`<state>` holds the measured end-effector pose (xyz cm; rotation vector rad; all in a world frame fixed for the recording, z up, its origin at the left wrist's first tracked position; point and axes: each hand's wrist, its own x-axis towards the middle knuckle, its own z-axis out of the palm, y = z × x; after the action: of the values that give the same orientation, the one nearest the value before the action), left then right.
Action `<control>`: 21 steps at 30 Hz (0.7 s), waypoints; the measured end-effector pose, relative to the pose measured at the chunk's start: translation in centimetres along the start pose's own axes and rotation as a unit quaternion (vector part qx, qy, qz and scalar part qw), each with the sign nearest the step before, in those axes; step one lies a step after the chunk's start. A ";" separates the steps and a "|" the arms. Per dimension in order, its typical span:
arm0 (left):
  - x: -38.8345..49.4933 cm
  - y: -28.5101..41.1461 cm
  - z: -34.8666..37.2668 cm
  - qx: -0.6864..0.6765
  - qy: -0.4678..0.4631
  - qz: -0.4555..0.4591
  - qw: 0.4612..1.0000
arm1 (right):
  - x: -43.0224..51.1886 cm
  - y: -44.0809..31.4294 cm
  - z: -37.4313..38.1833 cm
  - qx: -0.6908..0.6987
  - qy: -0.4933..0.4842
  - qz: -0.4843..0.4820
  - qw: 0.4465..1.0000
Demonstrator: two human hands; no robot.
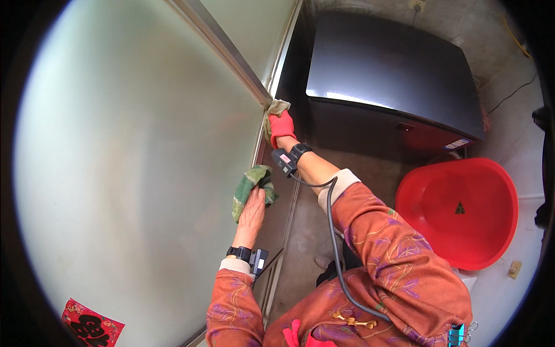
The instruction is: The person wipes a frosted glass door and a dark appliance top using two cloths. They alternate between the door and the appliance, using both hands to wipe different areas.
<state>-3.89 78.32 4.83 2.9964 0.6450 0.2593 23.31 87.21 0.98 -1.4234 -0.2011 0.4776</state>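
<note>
My left hand (252, 210) is bare and grips a green checked cloth (250, 184) against the frosted glass panel (143, 182), near its framed edge. My right hand (282, 125) wears a red glove and is closed on a grey-green cloth (277, 106). That cloth touches the spot where the metal bar (225, 52) meets the upright frame. Both fingertips are hidden by the cloths. Each wrist carries a black strap with a small device, and a black cable (336, 243) runs from the right one.
A glossy black appliance (386, 65) stands beyond my right hand. Near my right arm is a red plastic tub (477, 208). A metal floor track (277, 277) runs beside the panel. A red paper decoration (93, 323) is stuck on the glass. Wall sockets (514, 269) show at the right.
</note>
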 end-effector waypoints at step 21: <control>-4.4 -6.3 5.3 -0.022 -0.200 0.001 0.980 | -6.3 9.5 -2.2 -0.050 0.023 0.112 0.992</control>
<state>-9.43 82.05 -1.72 2.8760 0.5801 -0.3181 16.74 83.24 -7.69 -1.5610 -0.0280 0.6247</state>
